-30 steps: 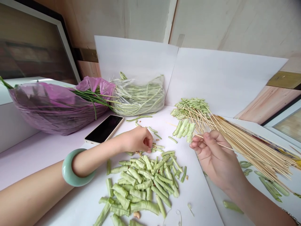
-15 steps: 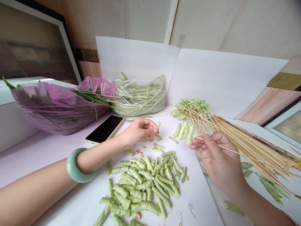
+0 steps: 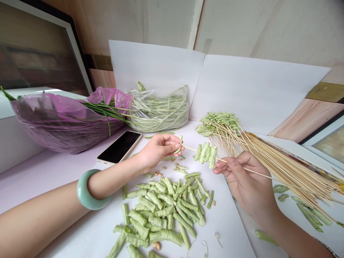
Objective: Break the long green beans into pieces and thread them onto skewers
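Observation:
Between the fingertips of my left hand (image 3: 162,149) is a short piece of green bean (image 3: 180,145). The tip of a thin bamboo skewer (image 3: 252,169) meets that piece; whether it has gone right through I cannot tell. My right hand (image 3: 248,182) grips the skewer behind several bean pieces (image 3: 206,154) threaded side by side on it. Below both hands lies a loose pile of cut bean pieces (image 3: 161,211) on white paper. A pale green bangle (image 3: 92,189) circles my left wrist.
Beyond the right hand, finished bean skewers (image 3: 221,122) lie beside a bundle of bare skewers (image 3: 290,165). At the left are a phone (image 3: 119,147), a purple bag of green stalks (image 3: 67,118) and a clear bag of long beans (image 3: 161,111). White boards (image 3: 255,89) stand behind.
My right hand has moved left with the skewer, bringing its tip to the bean piece in my left hand. The left hand has stayed almost in place, tilting the piece slightly.

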`<state>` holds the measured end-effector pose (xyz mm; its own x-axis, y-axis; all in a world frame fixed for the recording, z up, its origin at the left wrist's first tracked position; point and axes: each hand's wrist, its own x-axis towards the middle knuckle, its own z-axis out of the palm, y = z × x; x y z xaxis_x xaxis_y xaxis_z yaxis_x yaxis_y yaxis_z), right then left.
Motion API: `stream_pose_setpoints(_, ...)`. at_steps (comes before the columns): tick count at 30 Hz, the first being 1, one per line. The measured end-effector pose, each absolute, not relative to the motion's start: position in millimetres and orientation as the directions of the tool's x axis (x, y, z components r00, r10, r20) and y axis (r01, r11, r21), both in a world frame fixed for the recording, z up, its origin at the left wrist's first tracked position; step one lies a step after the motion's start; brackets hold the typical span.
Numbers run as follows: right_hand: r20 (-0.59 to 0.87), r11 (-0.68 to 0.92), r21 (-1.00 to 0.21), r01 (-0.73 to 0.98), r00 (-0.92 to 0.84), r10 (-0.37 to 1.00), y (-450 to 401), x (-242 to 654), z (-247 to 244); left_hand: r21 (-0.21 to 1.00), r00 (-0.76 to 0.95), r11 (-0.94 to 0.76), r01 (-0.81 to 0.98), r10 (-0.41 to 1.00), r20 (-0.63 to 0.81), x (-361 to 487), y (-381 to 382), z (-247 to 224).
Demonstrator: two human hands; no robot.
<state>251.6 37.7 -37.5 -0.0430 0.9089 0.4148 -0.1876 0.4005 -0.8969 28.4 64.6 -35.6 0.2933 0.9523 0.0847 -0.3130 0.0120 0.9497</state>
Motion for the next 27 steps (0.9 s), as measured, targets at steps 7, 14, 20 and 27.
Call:
stream_pose_setpoints(7, 0.431, 0.413, -0.892, -0.183, -0.066, 0.9, 38.9, 254.0, -39.1, 0.95, 0.297, 0.023, -0.312, 0.952, 0.075, 29.9, 64.1, -34.7)
stream_pose_setpoints(14, 0.452, 0.437, -0.883, -0.169, -0.066, 0.889, 39.0, 253.5, -37.8, 0.953, 0.288, 0.014, -0.304, 0.955, 0.078, 30.2, 63.6, -34.9)
stream_pose_setpoints(20, 0.44, 0.424, -0.889, -0.174, -0.063, 0.896, 39.3, 254.0, -40.1, 0.957, 0.293, 0.019, -0.29, 0.954, 0.07, 30.9, 62.1, -33.5)
stream_pose_setpoints(27, 0.437, 0.421, -0.89, -0.175, -0.059, 0.898, 38.6, 253.6, -40.3, 0.942, 0.248, 0.09, -0.322, 0.969, -0.008, 30.3, 63.3, -34.1)
